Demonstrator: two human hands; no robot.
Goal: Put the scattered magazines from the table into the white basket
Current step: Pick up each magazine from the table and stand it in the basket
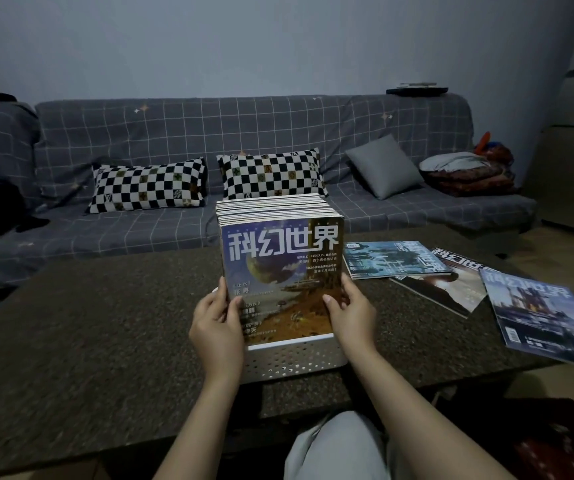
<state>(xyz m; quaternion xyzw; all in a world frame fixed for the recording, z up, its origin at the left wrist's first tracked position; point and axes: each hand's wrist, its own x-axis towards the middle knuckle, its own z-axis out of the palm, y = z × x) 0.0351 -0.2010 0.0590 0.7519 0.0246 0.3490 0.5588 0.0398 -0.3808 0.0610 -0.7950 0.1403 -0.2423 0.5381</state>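
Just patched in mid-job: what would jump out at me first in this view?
Dead centre, both hands, left hand and right hand, hold the front magazine upright in the white basket, which is packed with a row of magazines. To the right, three loose magazines lie overlapping on the dark table.

Just 1 view, head-worn, wide-angle: looks forward and slightly down across the table (105, 323) from its near edge toward the sofa (174, 133) beyond the far edge; close, arm's reach.
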